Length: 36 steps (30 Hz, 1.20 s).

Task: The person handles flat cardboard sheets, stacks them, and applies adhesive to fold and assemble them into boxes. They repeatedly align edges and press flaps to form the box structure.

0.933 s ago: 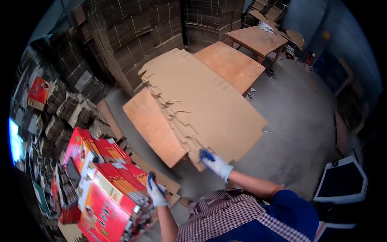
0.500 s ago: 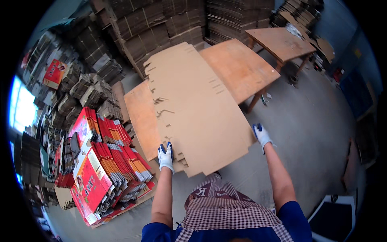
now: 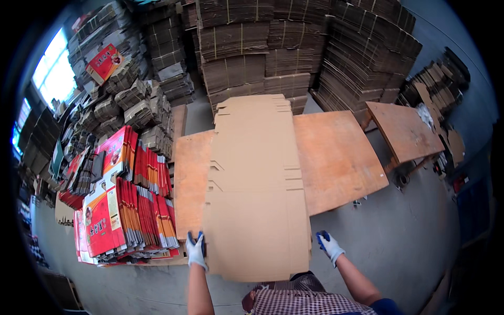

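A large flat sheet of brown cardboard (image 3: 252,157), die-cut with slots and notched edges, lies lengthwise across the wooden table (image 3: 336,157). Its near end juts past the table edge toward my apron. My left hand (image 3: 196,252), in a white glove with blue fingertips, is beside the sheet's near left edge. Its fingers are apart, and nothing shows in them. Off the sheet's near right edge, a gap separates the cardboard from my right hand (image 3: 329,247), gloved alike. That hand's fingers are slightly bent and hold nothing visible.
At left stands a pile of folded red printed cartons (image 3: 126,210). Tied stacks of flat cardboard (image 3: 236,47) rise behind the table, and more bundles (image 3: 139,105) fill the far left. A second wooden table (image 3: 407,131) stands at the right, with cardboard scraps beyond it.
My view has turned, so the sheet now appears straighter and more of the stacks behind shows. Both hands stay beside the sheet's near end, with the right hand now farther from its edge.
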### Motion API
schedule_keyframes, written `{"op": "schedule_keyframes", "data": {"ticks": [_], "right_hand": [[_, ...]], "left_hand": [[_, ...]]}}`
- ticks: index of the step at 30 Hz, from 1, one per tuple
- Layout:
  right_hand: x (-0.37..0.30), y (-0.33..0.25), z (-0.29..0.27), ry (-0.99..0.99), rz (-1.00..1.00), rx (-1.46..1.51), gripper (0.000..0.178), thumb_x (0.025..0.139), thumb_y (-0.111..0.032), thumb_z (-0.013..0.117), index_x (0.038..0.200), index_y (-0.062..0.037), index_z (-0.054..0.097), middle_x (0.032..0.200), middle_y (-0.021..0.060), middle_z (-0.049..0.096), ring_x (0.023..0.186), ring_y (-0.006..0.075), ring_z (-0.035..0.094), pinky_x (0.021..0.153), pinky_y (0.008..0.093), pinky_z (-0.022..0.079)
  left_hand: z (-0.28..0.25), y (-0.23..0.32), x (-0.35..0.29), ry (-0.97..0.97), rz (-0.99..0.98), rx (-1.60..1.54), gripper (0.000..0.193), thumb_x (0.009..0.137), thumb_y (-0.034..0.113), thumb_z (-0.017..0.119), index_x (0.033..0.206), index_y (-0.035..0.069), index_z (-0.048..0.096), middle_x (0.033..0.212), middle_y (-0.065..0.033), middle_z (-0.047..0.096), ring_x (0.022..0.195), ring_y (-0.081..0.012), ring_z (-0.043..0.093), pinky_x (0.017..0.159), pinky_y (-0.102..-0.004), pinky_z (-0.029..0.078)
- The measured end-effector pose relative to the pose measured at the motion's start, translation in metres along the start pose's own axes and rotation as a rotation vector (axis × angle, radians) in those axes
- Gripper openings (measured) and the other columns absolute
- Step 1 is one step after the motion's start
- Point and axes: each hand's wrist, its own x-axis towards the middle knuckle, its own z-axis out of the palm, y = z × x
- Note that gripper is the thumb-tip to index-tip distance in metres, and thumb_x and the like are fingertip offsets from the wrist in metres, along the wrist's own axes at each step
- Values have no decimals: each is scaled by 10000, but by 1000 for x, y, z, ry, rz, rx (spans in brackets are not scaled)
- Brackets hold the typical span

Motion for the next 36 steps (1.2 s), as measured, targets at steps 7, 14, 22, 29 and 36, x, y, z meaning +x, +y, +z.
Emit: {"op": "schedule_keyframes", "data": {"ticks": [7, 14, 22, 29, 36], "right_hand": [[158, -103, -31, -29, -187, 488, 392, 1006, -299, 606, 1341, -99, 569, 1093, 43, 678, 934, 169, 657, 751, 307, 539], [338, -285, 2, 118, -527, 191, 535, 966, -305, 660, 1378, 9, 525, 1321, 154, 631, 1205, 222, 606, 1036, 324, 455], [474, -434, -32, 156, -748, -225, 651, 929, -510, 625, 1365, -32, 547, 1296, 204, 630, 1192, 360, 600, 1021, 399, 455], [508, -586, -23, 61, -771, -701, 651, 944, -610, 468, 1325, -100, 606, 1288, 204, 628, 1191, 393, 589, 1015, 451, 466], [692, -620, 60, -173, -760, -904, 733, 962, -671, 302, 1253, -102, 661, 1293, 229, 612, 1248, 423, 536, 1049, 472, 427]], "left_hand": [[0, -24, -174, 565, -79, -279, 779, 978, 517, 540, 1551, 73, 252, 1557, -149, 357, 1340, -320, 439, 1115, -486, 371], [112, -61, -241, 351, -292, -627, 931, 916, 736, 447, 1564, 107, 220, 1591, -130, 302, 1390, -331, 368, 1161, -514, 319], [163, 1, -230, 376, -340, -497, 1003, 860, 761, 519, 1559, 97, 242, 1583, -133, 325, 1405, -380, 360, 1152, -537, 342], [168, -8, -234, 677, -336, -523, 1028, 786, 750, 632, 1513, 80, 348, 1501, -167, 444, 1351, -387, 436, 1141, -524, 361], [116, -70, -222, 501, -199, -581, 805, 950, 657, 481, 1533, 123, 329, 1499, -104, 472, 1330, -292, 495, 1112, -466, 410]]}}
